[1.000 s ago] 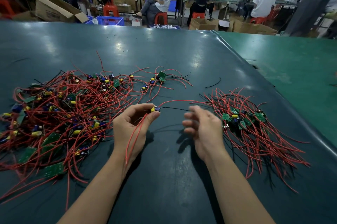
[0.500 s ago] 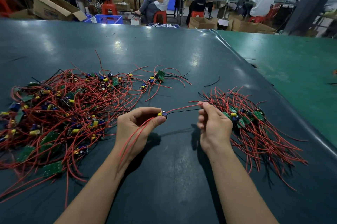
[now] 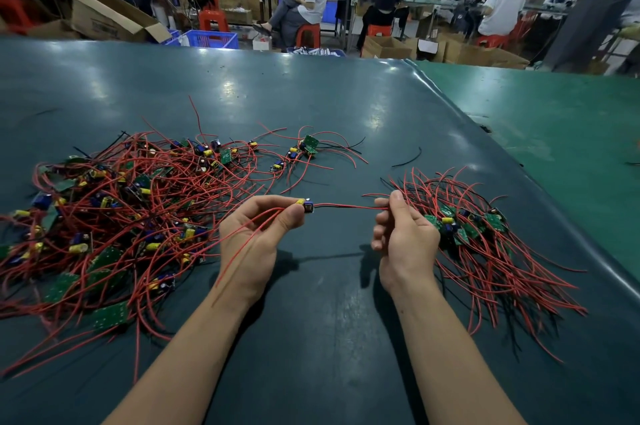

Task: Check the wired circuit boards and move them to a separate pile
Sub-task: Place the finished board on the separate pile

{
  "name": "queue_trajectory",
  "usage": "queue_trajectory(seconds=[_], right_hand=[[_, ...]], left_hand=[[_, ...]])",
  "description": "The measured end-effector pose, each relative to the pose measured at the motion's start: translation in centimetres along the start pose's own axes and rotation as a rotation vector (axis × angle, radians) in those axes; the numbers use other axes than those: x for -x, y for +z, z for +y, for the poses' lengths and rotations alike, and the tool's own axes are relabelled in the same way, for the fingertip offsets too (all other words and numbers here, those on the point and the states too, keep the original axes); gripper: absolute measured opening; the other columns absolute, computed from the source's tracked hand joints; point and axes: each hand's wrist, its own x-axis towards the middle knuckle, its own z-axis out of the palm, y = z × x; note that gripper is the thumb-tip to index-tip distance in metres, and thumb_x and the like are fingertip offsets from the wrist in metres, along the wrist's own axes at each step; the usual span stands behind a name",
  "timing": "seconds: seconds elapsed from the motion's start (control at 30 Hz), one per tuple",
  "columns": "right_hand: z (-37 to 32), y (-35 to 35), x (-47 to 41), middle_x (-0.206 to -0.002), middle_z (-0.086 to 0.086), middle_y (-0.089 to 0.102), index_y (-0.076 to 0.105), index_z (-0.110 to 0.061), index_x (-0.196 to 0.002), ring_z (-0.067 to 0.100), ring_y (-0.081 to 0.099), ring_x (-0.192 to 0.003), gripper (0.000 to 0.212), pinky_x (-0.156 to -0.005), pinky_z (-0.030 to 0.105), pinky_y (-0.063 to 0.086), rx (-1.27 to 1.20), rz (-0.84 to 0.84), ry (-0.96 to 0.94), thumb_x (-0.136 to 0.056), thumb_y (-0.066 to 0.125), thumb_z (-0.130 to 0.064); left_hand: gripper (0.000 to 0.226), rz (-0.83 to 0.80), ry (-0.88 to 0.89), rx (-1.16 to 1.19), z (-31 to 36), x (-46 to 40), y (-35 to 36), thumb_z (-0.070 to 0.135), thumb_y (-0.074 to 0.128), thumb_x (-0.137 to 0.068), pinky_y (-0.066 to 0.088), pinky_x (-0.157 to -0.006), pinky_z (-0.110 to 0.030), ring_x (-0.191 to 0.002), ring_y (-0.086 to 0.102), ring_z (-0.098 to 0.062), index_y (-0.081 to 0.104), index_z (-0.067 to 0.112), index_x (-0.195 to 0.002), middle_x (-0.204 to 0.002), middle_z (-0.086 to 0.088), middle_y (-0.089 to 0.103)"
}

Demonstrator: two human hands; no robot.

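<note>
Two hands were on one board. The left hand (image 3: 256,237) pinched the small wired circuit board (image 3: 306,205) between thumb and fingers (image 3: 273,204), its yellow and blue parts just showing past the fingertips, with two red leads trailing back over the palm. My right hand (image 3: 403,237) had its fingers curled around the board's red and black wire pair (image 3: 349,206), gripping near the wire ends.

Change noted: a second ago the right hand was loose and apart from the wires; half a second ago it had closed on them; now the pair was drawn out straight and level between the hands, above the tabletop (image 3: 329,338). I read that as the check itself, a pull test on the leads, not yet the transfer.

Further out: the unsorted pile (image 3: 114,216) lay to the left, large and tangled. The checked pile (image 3: 485,237) lay just beyond the right hand, smaller, wires fanned one way. One stray black wire offcut (image 3: 408,158) sat apart between the piles, farther back.

Judgement: if the leads held, this board belonged on the right pile. Most of the work remained.
</note>
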Motion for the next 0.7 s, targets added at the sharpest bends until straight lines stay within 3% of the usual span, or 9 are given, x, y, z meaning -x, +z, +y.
queue_trajectory(seconds=[0.07, 0.17, 0.27, 0.4, 0.53, 0.6, 0.7], right_hand=[[-0.1, -0.1, -0.2, -0.05, -0.004, 0.052, 0.068, -0.01, -0.07, 0.005, 0.042, -0.037, 0.033, -0.033, 0.015, 0.03, 0.002, 0.034, -0.012, -0.099, 0.057, -0.022], [-0.3, -0.7, -0.7, -0.051, -0.004, 0.05, 0.066, -0.01, -0.071, 0.005, 0.042, -0.036, 0.032, -0.033, 0.015, 0.03, 0.014, 0.11, -0.044, -0.099, 0.057, -0.022], [0.2, -0.5, -0.2, -0.048, -0.006, 0.052, 0.067, -0.011, -0.071, 0.007, 0.043, -0.036, 0.031, -0.034, 0.016, 0.032, 0.129, 0.004, -0.062, -0.097, 0.06, -0.024], [0.2, 0.2, 0.2, -0.053, -0.001, 0.055, 0.07, -0.009, -0.076, 0.009, 0.045, -0.038, 0.034, -0.036, 0.018, 0.034, 0.143, -0.13, 0.033, -0.1, 0.055, -0.028], [0.3, 0.2, 1.0, -0.055, 0.0, 0.057, 0.072, -0.009, -0.081, 0.008, 0.046, -0.04, 0.03, -0.035, 0.016, 0.032, 0.188, -0.343, 0.144, -0.099, 0.056, -0.026], [0.4, 0.4, 1.4, -0.056, -0.002, 0.056, 0.074, -0.012, -0.083, 0.008, 0.045, -0.04, 0.027, -0.035, 0.016, 0.03, 0.253, -0.404, 0.138, -0.098, 0.058, -0.027], [0.1, 0.4, 1.6, -0.059, -0.002, 0.055, 0.077, -0.014, -0.087, 0.009, 0.043, -0.043, 0.024, -0.037, 0.016, 0.027, 0.258, -0.463, 0.135, -0.093, 0.062, -0.032]], left_hand=[[0.012, 0.038, 0.017, 0.039, 0.1, -0.2, 0.2, 0.004, 0.074, -0.077, 0.055, -0.074, -0.021, -0.073, 0.069, -0.014, 0.067, 0.004, -0.088, -0.08, -0.003, 0.075], [0.015, 0.18, -0.017, 0.297, 0.6, -1.1, -0.4, 0.008, 0.069, -0.074, 0.055, -0.071, -0.021, -0.07, 0.066, -0.009, 0.063, 0.008, -0.088, -0.075, 0.002, 0.073], [0.02, 0.215, -0.132, 0.467, 1.0, -1.6, -0.9, 0.022, 0.066, -0.074, 0.051, -0.062, -0.017, -0.063, 0.059, -0.005, 0.064, 0.009, -0.089, -0.069, 0.006, 0.067], [0.027, 0.087, -0.28, 0.458, 1.1, -1.3, -0.5, 0.037, 0.061, -0.075, 0.052, -0.063, -0.02, -0.064, 0.06, -0.007, 0.075, 0.014, -0.073, -0.066, 0.002, 0.064], [0.027, -0.108, -0.329, 0.528, 1.1, -0.9, -0.1, 0.031, 0.056, -0.083, 0.059, -0.075, -0.029, -0.087, 0.073, -0.019, 0.071, 0.01, -0.086, -0.087, -0.008, 0.074], [0.024, -0.146, -0.369, 0.507, 1.0, -0.6, 0.2, 0.028, 0.056, -0.084, 0.059, -0.068, -0.028, -0.078, 0.073, -0.019, 0.076, 0.014, -0.083, -0.08, -0.007, 0.073], [0.027, -0.173, -0.396, 0.264, 0.8, -0.1, 0.6, 0.035, 0.06, -0.08, 0.052, -0.053, -0.023, -0.052, 0.059, -0.012, 0.078, 0.014, -0.079, -0.06, -0.001, 0.06]])
